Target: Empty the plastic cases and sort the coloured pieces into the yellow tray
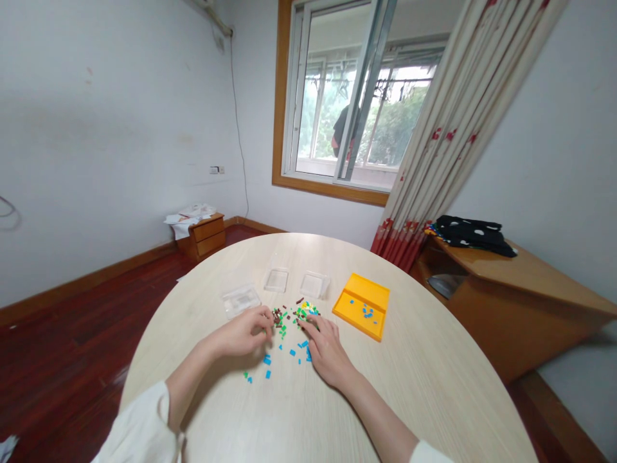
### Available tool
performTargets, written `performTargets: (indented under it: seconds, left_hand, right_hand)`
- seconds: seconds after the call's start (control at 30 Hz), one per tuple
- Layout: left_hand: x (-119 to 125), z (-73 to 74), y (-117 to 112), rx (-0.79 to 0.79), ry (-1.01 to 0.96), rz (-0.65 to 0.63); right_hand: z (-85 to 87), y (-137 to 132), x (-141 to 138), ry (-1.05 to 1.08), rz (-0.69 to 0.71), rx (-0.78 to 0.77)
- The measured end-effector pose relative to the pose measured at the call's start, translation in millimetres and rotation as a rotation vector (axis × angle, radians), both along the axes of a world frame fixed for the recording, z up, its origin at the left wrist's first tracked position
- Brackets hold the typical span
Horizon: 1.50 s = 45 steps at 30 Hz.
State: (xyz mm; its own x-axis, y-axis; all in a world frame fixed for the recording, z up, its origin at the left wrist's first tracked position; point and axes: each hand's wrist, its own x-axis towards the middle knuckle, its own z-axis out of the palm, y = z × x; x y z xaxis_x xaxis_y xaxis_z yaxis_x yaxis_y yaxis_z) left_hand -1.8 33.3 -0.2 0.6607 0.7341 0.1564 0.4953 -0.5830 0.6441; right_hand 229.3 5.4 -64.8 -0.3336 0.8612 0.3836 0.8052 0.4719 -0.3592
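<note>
Small loose toy bricks lie on the table in front of me: brown bricks, green bricks, yellow bricks and blue bricks. My left hand is at the left edge of the brown bricks, fingers bent and apart, with no brick visible in them. Stretched over the right side of the pile, my right hand has its fingers spread, the tips among green and brown bricks. Its palm partly covers some blue bricks. An open yellow case to the right holds several blue bricks.
Behind the pile are a clear plastic bag, a clear tray and another clear tray. The round table has a curved edge. A wooden desk with folded cloth stands at right. Somebody is beyond the window.
</note>
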Motion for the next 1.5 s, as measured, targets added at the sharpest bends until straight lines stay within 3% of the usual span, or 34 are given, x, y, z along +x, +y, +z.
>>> performTargets:
  seconds: [0.1, 0.2, 0.33, 0.47, 0.57, 1.07, 1.5]
  left_hand:
    - [-9, 10.2, -16, -0.07, 0.023, -0.028]
    - [-21, 10.5, -41, -0.055, 0.099, 0.074]
    - [-41, -8.5, -76, 0.09, 0.185, 0.218]
    - [-57, -31.4, -100, 0.11, 0.225, 0.246]
    - [-57, -40.3, -109, 0.117, 0.242, 0.255]
    - [-43, -40.5, -102, 0.127, 0.369, 0.294]
    - [8, -14.8, -46, 0.238, 0.652, 0.194]
  right_hand:
    - [0.0, 0, 0, -0.002, -0.003, 0.005]
    - [-1.1, 1, 1, 0.003, 0.0, 0.002]
    - [-4.7, 3, 3, 0.022, 0.016, -0.003]
    - [-6.1, 4, 3, 0.024, 0.023, -0.005]
    - [-4.4, 3, 3, 0.014, 0.022, 0.001]
    - [-2.6, 2, 2, 0.035, 0.029, -0.025]
    - [-4.4, 3, 3, 0.044, 0.028, 0.004]
